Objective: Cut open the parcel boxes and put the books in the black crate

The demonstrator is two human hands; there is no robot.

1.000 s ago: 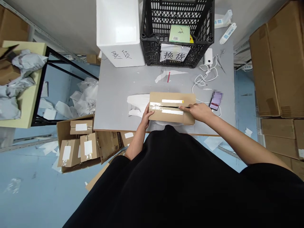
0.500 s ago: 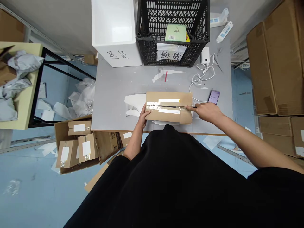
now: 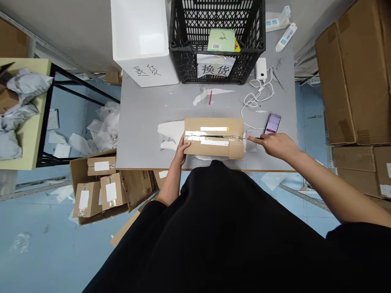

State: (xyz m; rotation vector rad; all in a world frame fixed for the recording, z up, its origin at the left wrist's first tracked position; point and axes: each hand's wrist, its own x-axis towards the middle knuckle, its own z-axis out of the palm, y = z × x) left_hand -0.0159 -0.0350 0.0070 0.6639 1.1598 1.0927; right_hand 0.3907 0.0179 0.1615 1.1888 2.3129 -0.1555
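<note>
A flat cardboard box (image 3: 214, 126) lies on the grey table (image 3: 146, 110), with clear tape (image 3: 214, 137) along its centre seam and white labels on top. My left hand (image 3: 182, 149) presses against its near left corner. My right hand (image 3: 275, 145) sits just past the box's right end, pinching a thin dark tool (image 3: 253, 138) whose tip points at the seam. A dark line runs along the tape. The box's underside is hidden.
A black plastic crate (image 3: 216, 61) holding a green book and a white foam box (image 3: 142, 44) stand at the table's back. A phone (image 3: 272, 125), power bank (image 3: 261, 69) and white cable lie right. Cartons stand right and lower left.
My right hand has slid rightward along the seam, from over the box to past its right end. My left hand stays on the box. The whole view has drifted slightly.
</note>
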